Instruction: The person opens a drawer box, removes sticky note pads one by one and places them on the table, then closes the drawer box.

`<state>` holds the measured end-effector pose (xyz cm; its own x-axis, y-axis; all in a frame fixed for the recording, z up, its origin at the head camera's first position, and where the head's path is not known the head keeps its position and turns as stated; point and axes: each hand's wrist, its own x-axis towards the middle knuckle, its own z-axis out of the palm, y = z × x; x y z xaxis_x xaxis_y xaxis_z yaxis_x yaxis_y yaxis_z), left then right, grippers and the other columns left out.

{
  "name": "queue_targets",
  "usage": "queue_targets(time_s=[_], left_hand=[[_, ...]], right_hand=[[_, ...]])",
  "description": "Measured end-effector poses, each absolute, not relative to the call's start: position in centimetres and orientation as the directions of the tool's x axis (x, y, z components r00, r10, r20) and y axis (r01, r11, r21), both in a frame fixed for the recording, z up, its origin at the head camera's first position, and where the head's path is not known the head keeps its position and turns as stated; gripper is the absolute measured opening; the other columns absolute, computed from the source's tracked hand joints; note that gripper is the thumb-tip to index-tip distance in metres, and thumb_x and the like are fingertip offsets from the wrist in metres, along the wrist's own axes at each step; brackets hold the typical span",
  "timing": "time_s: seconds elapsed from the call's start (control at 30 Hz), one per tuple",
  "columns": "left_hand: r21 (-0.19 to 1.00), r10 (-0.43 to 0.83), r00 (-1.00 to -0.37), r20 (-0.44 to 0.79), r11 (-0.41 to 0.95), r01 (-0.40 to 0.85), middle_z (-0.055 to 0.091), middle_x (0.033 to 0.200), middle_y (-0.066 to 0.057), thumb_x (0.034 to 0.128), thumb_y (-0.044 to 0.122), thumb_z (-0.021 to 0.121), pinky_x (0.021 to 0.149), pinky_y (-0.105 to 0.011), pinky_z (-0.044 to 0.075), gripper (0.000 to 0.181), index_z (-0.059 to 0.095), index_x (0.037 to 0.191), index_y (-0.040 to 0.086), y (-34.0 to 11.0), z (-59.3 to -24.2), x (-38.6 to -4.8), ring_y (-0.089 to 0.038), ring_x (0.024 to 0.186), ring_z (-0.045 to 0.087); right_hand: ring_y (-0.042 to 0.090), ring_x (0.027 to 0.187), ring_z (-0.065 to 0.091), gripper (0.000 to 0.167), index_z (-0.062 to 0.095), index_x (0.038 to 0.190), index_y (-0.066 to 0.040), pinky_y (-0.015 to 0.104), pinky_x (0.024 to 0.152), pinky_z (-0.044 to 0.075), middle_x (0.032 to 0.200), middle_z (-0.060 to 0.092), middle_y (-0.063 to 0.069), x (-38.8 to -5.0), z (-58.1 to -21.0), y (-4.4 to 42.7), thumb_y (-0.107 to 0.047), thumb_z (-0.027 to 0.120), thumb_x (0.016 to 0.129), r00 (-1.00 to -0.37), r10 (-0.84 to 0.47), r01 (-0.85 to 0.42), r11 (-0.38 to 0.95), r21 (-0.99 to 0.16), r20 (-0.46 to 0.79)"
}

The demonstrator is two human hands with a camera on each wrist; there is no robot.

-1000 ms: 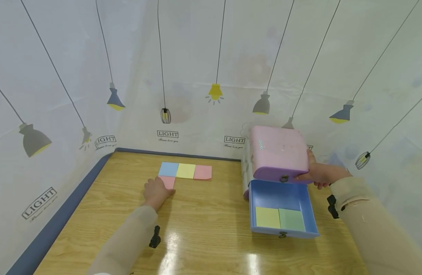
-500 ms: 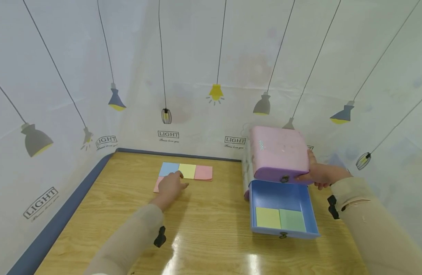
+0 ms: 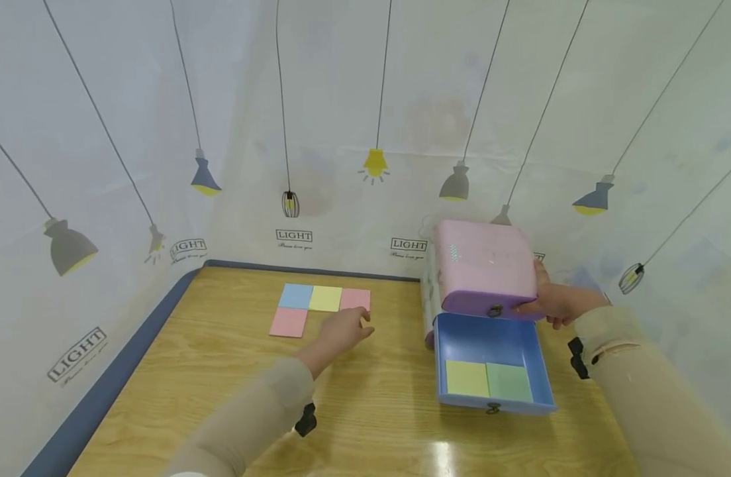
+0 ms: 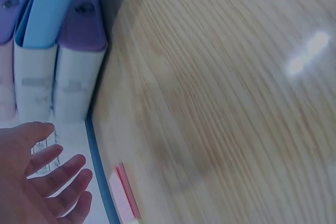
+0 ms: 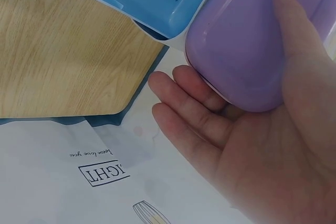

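My left hand (image 3: 341,331) hovers over the table, fingers loosely spread and holding nothing, as the left wrist view also shows. It is nearest to a pink sticky note pad (image 3: 355,298), whose lower edge it partly covers. Left of that pad lie a yellow sticky note (image 3: 326,299) and a blue one (image 3: 295,295), with another pink sticky note (image 3: 289,322) below the blue. My right hand (image 3: 556,301) grips the corner of a small drawer cabinet (image 3: 485,258), its thumb on the purple front (image 5: 236,40). Below, a blue drawer (image 3: 485,338) is pulled out, holding yellow (image 3: 467,378) and green (image 3: 509,382) sticky notes.
A wooden table (image 3: 365,424) carries everything. A white sheet wall (image 3: 330,119) printed with lamps stands close behind the cabinet. Another purple drawer front (image 4: 84,24) shows beneath the blue drawer in the left wrist view.
My left hand has moved right from the lower pink sticky note, past the yellow one, to the pink pad, uncovering the lower note. The right hand has kept its grip.
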<state>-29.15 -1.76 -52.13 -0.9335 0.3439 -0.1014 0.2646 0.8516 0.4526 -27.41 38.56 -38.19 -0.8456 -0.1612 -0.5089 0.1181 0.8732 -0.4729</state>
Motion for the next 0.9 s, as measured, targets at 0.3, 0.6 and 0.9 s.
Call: queue_targets(time_s=[0.3, 0.6, 0.9], left_hand=[[0.44, 0.443, -0.895, -0.047, 0.814, 0.379, 0.066, 0.091, 0.004, 0.0933, 0.037, 0.066, 0.061, -0.027, 0.049, 0.032, 0.067, 0.116, 0.014, 2.1, -50.7, -27.5, -0.009, 0.076, 0.06], [0.397, 0.622, -0.78, 0.066, 0.701, 0.593, 0.069, 0.098, 0.003, 0.094, 0.033, 0.065, 0.073, -0.024, 0.05, 0.027, 0.068, 0.113, 0.014, 5.6, -48.6, -26.1, -0.01, 0.087, 0.063], [0.131, 0.84, -0.461, 0.286, 0.442, 0.887, 0.069, 0.097, 0.007, 0.0917, 0.029, 0.069, 0.073, -0.012, 0.046, 0.018, 0.072, 0.106, 0.018, 8.3, -47.8, -24.3, -0.003, 0.085, 0.061]], right_hand=[[0.022, 0.057, 0.05, 0.122, -0.041, 0.138, -0.004, 0.032, 0.05, 0.041, 0.072, 0.051, 0.013, -27.5, -38.3, 38.4, -0.05, 0.062, 0.092, -0.848, -0.15, 0.12, 0.881, -0.458, -0.509], [0.015, 0.047, 0.036, 0.121, -0.043, 0.138, -0.012, 0.027, 0.044, 0.034, 0.064, 0.043, 0.007, -27.5, -38.3, 38.6, -0.048, 0.063, 0.092, -0.851, -0.159, 0.144, 0.846, -0.513, -0.5], [0.02, 0.054, 0.042, 0.123, -0.044, 0.138, -0.015, 0.029, 0.047, 0.038, 0.075, 0.045, 0.014, -27.9, -38.8, 38.8, -0.049, 0.065, 0.09, -0.842, -0.152, 0.157, 0.849, -0.505, -0.518]])
